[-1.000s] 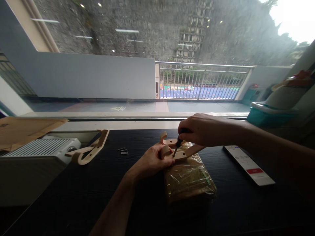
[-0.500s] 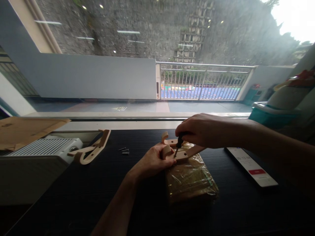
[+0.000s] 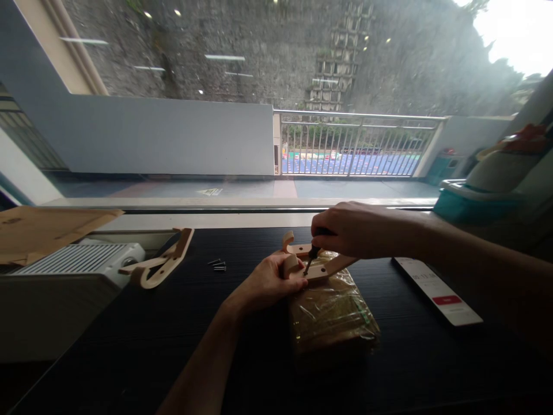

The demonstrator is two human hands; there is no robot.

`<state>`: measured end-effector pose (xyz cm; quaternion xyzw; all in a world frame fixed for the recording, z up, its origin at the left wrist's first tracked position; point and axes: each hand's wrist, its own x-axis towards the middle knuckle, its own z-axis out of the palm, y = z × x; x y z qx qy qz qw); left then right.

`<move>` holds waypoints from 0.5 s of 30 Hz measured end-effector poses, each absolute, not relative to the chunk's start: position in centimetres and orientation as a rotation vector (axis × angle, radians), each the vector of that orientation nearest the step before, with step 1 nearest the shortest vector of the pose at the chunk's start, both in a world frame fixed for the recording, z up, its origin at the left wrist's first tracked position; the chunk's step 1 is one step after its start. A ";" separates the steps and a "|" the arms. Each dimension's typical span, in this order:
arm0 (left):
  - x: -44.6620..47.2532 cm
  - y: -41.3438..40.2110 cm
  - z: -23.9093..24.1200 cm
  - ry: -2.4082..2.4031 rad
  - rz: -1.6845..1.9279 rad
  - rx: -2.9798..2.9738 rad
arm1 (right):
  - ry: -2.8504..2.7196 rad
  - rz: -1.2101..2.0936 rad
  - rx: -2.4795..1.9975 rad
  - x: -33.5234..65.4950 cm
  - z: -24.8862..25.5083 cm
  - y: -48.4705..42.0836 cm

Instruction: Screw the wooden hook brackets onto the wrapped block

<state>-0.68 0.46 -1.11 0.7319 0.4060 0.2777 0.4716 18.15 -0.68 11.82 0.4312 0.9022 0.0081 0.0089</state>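
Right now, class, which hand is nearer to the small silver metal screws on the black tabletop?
Left. The left hand, holding a pale curved wooden hook, is a little to the right of the screws; the right hand, gripping a black-handled screwdriver, is farther right.

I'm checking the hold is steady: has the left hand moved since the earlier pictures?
No; judged against the loose screws on the dark table, the left hand stays in place, holding the wooden hook near its curled end.
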 end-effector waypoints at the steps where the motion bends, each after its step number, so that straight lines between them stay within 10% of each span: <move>1: -0.7 0.4 -1.0 0.997 0.678 1.794 | 2.825 0.010 1.345 18.2 12.1 -0.8; 15: -0.7 0.4 -1.1 1.022 0.701 1.822 | 2.816 0.067 1.297 17.9 12.0 -0.5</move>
